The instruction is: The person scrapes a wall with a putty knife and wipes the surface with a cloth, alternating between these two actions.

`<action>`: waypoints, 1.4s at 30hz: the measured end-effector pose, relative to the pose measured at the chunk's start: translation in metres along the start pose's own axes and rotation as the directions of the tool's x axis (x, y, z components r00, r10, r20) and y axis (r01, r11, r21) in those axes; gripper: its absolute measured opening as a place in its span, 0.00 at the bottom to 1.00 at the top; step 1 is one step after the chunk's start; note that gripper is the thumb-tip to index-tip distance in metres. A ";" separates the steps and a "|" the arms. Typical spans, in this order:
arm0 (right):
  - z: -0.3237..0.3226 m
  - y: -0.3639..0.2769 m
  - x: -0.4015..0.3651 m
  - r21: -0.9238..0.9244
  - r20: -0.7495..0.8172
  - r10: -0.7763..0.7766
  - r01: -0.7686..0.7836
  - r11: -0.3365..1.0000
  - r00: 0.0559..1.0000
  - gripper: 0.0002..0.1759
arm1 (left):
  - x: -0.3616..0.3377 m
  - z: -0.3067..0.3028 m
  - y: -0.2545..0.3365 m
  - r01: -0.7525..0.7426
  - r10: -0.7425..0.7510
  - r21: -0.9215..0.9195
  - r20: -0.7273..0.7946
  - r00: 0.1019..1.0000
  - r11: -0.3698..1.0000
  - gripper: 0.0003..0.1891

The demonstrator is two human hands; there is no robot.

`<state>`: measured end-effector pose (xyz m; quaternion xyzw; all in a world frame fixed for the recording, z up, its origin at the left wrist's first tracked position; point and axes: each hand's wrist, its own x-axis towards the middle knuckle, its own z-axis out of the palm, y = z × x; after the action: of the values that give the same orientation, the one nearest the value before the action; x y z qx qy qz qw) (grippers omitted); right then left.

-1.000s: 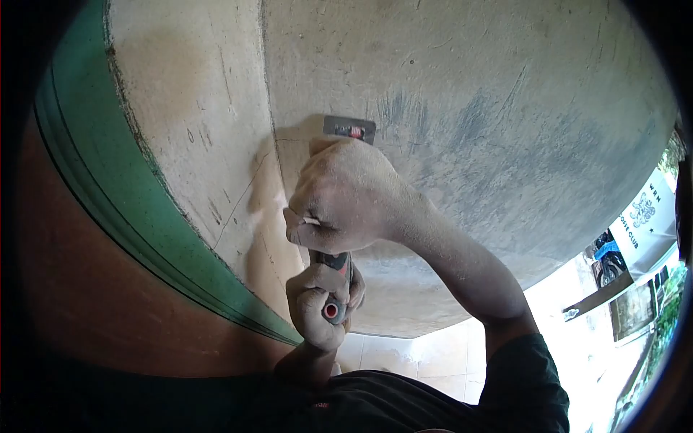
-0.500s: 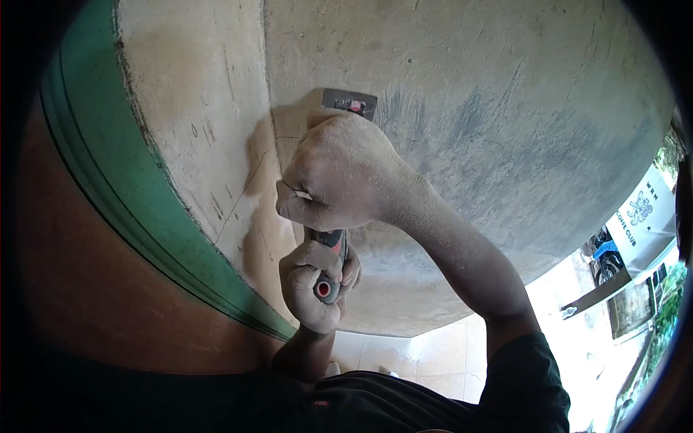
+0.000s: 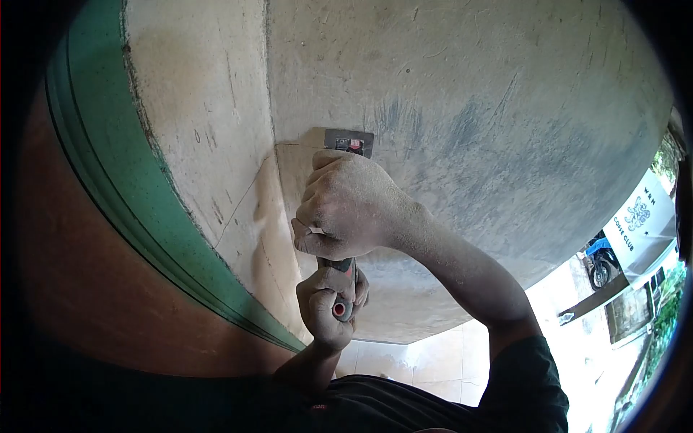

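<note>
Both fists grip one scraper, stacked along its handle. My right hand [image 3: 350,206] is the upper one, its dusty fingers closed around the handle just below the blade. Below it, my left hand [image 3: 328,307] wraps the handle's lower end, where a round hole with a red inside shows. The scraper's dark, flat blade [image 3: 348,140], with a red-and-white label, is at the grey wall [image 3: 462,86], close to the inner corner. Most of the handle is hidden by the hands.
Scratches and dark scraped patches mark the wall. A pale narrow wall [image 3: 191,94] joins it on the left, bordered by a green frame [image 3: 101,144]. Pale floor tiles [image 3: 433,357] lie below. A white banner [image 3: 642,224] and a blue motorcycle [image 3: 599,260] appear outdoors at right.
Both hands and the scraper have moved down in the view, toward my body and slightly right. The grip of each hand stays the same.
</note>
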<state>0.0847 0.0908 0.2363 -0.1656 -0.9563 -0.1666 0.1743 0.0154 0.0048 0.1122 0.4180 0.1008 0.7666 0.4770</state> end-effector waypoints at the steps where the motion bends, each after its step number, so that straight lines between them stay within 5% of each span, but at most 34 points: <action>1: -0.002 0.003 0.002 -0.003 0.003 -0.002 0.002 1.000 1.000 0.19 | 0.000 0.000 -0.001 -0.015 0.015 0.010 0.004 1.000 1.000 0.11; 3: -0.007 0.008 0.010 0.014 -0.016 0.011 -0.011 1.000 1.000 0.19 | 0.013 -0.008 -0.007 -0.118 0.121 -0.027 0.163 0.979 0.993 0.13; 5: -0.017 0.003 0.016 0.025 -0.006 0.062 -0.062 0.998 0.998 0.19 | 0.022 -0.009 0.002 -0.049 0.059 -0.056 0.191 0.980 0.997 0.14; 7: -0.018 0.001 0.015 0.016 -0.007 0.109 -0.109 0.994 0.994 0.18 | 0.011 0.006 0.011 0.015 -0.010 -0.151 0.034 0.999 0.988 0.12; 10: -0.005 0.000 0.006 -0.052 0.042 -0.025 0.027 0.998 0.999 0.21 | -0.002 0.004 0.011 0.085 -0.081 -0.123 0.038 0.996 0.989 0.12; 14: -0.023 0.004 0.024 0.007 0.068 0.064 -0.065 0.998 0.996 0.22 | 0.023 0.006 0.015 0.041 -0.028 -0.211 0.063 0.998 0.977 0.11; 16: -0.033 0.000 0.027 0.026 0.041 0.174 -0.175 0.984 0.984 0.22 | 0.019 0.012 0.025 0.068 -0.060 -0.185 0.052 0.997 0.980 0.11; 21: -0.004 0.008 0.011 0.030 -0.008 -0.040 0.040 0.999 0.999 0.20 | 0.005 0.007 0.012 0.035 -0.034 -0.028 0.034 0.999 0.999 0.11; 26: -0.030 0.008 0.030 -0.024 0.006 0.116 -0.115 0.993 0.993 0.17 | 0.028 0.000 0.017 -0.004 0.015 -0.064 0.169 0.986 0.998 0.13; 32: 0.004 0.005 0.003 0.102 -0.049 -0.047 0.052 0.993 0.998 0.15 | -0.002 -0.003 0.006 -0.011 0.008 0.018 0.115 0.993 1.000 0.14; 36: -0.017 0.004 0.021 0.123 -0.125 0.062 -0.047 0.991 0.990 0.14 | 0.019 -0.003 0.024 0.035 -0.020 -0.066 0.211 0.977 0.997 0.15; 40: -0.005 -0.002 0.012 0.047 0.022 0.056 -0.057 0.997 0.998 0.16 | 0.001 0.000 0.017 0.081 -0.072 -0.064 0.130 0.989 0.995 0.14; 42: -0.002 0.004 0.008 0.051 -0.039 -0.002 0.004 0.999 0.999 0.18 | 0.001 0.002 0.007 0.007 -0.007 0.001 0.128 0.992 1.000 0.14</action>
<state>0.0795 0.0953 0.2420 -0.1563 -0.9569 -0.1456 0.1966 0.0118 0.0017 0.1176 0.4658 0.0716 0.7366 0.4850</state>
